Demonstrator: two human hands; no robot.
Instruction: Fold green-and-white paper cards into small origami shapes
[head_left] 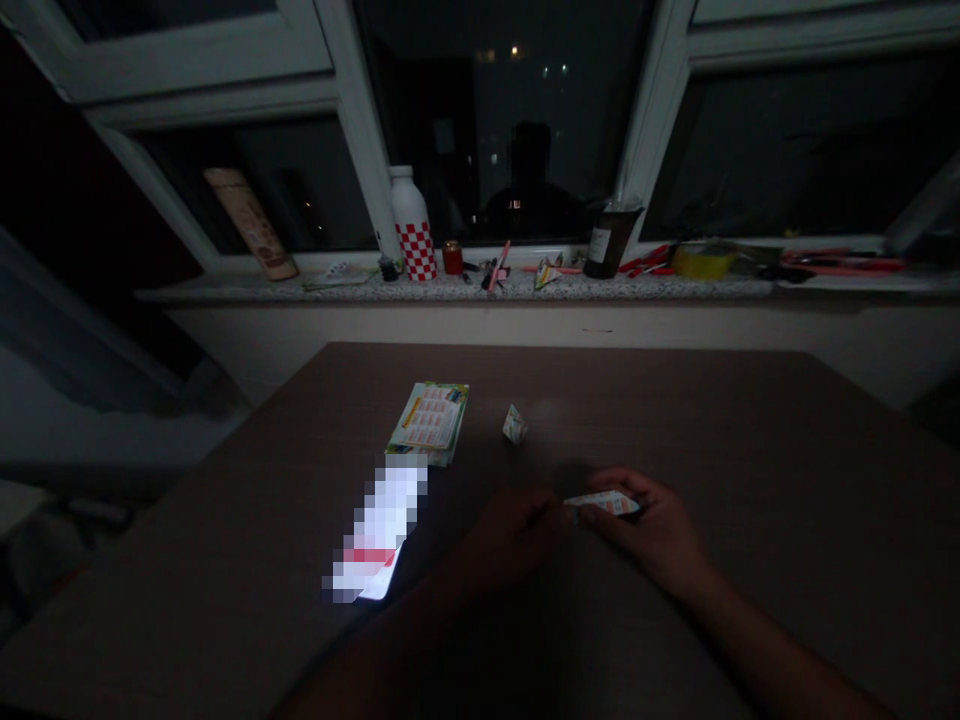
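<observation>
A small folded piece of printed paper [606, 502], pale with coloured print, is held just above the table between my two hands. My right hand [660, 525] grips it, thumb in front and fingers behind. In deep shadow, my left hand [521, 525] pinches its left end; those fingers show only dimly. Beyond the hands stands a small pointed folded-paper shape [514, 426]. A stack of printed paper sheets [429, 420] lies to its left. Nearer me is a lit phone [379, 535], its screen blurred out.
The brown table [675, 410] meets a wall under a window sill [337, 288]. Along the sill stand a tan flask [251, 225], a red-and-white checked bottle [414, 235], a small red jar [452, 258], a dark cup [606, 240] and a yellow tape roll [703, 262]. The room is dim.
</observation>
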